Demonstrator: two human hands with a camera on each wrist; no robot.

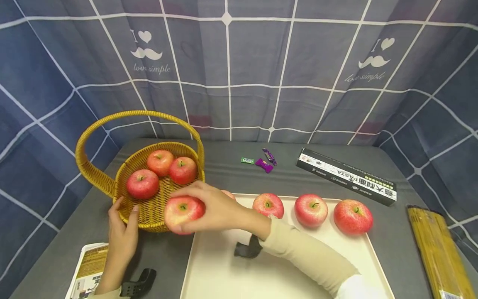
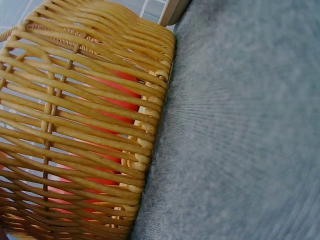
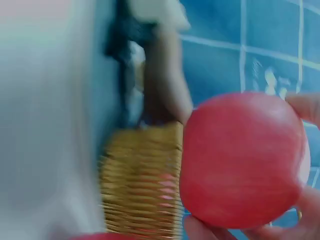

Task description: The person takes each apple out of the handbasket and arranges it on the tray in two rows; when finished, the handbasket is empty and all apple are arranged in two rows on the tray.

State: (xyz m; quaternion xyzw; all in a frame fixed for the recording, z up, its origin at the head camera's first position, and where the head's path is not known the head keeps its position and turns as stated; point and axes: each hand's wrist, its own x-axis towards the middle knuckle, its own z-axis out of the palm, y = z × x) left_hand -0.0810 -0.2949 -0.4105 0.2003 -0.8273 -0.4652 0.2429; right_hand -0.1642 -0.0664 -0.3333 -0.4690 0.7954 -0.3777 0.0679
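Observation:
My right hand (image 1: 218, 208) holds a red apple (image 1: 181, 214) over the near right rim of a yellow wicker basket (image 1: 152, 216). In the right wrist view, fingers and thumb wrap round that apple (image 3: 242, 160). Three apples lie inside the basket, among them a red apple (image 1: 142, 184) on the left. My left hand (image 1: 124, 234) grips the basket's near left rim. The left wrist view shows the woven side (image 2: 85, 120) close up, with red apples partly visible through the gaps; the left fingers are mostly hidden there.
A cream tray (image 1: 224, 274) carries a row of apples along its far edge, one mostly behind my right hand. Purple candies (image 1: 264, 165), a green wrapper (image 1: 247, 160) and a pasta box (image 1: 347, 176) lie behind. Yellow packs rest at right (image 1: 440, 253) and near left (image 1: 89, 270).

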